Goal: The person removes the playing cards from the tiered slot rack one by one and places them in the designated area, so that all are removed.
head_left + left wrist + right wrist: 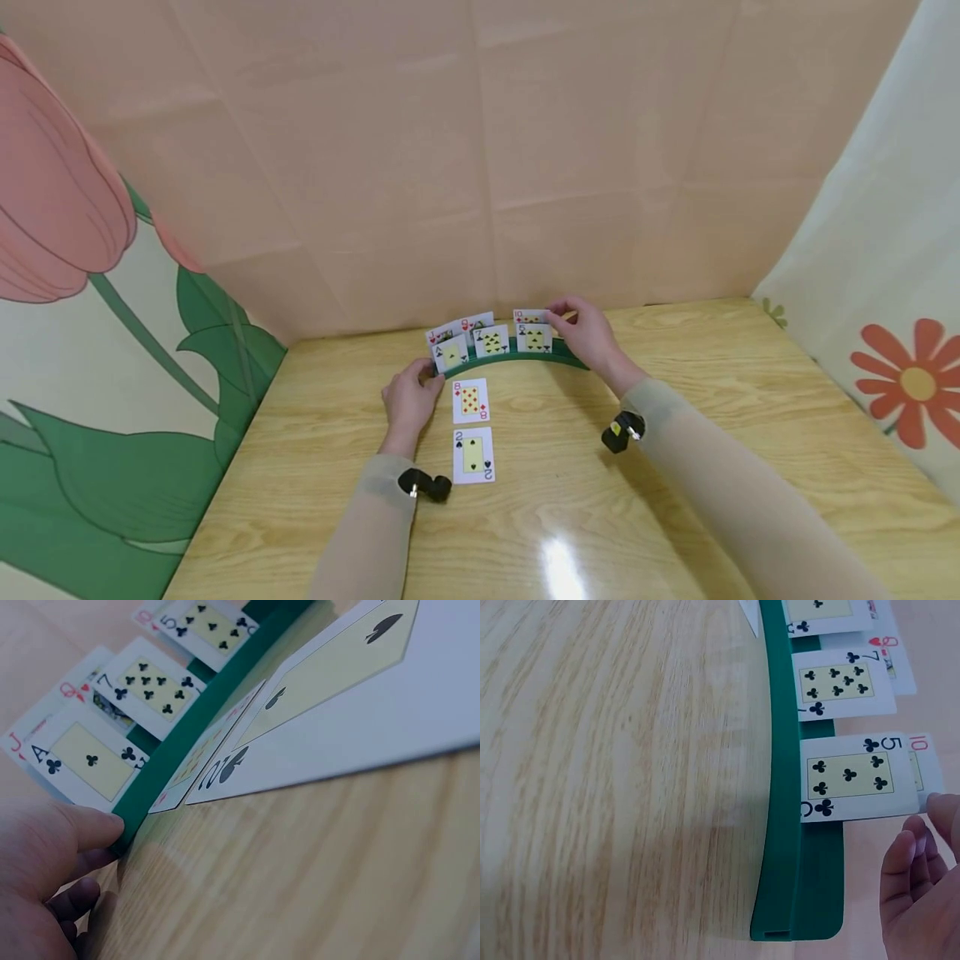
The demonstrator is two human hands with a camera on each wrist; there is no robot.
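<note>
A curved green card holder (566,353) stands toward the back of the table. In its front row are the ace of clubs (450,354), seven of clubs (492,342) and five of clubs (534,338). Behind them show the jack of hearts (16,742) and queen of hearts (482,320). My left hand (411,397) grips the holder's left end between thumb and fingers. With thumb and fingertips, my right hand (590,335) pinches the right edge of a red ten (529,316), partly hidden behind the five.
An eight of diamonds (470,401) lies face up in front of the holder, with a two of spades (473,456) nearer me. A pink cloth (480,167) hangs behind the table (585,467); flowered cloths hang at both sides.
</note>
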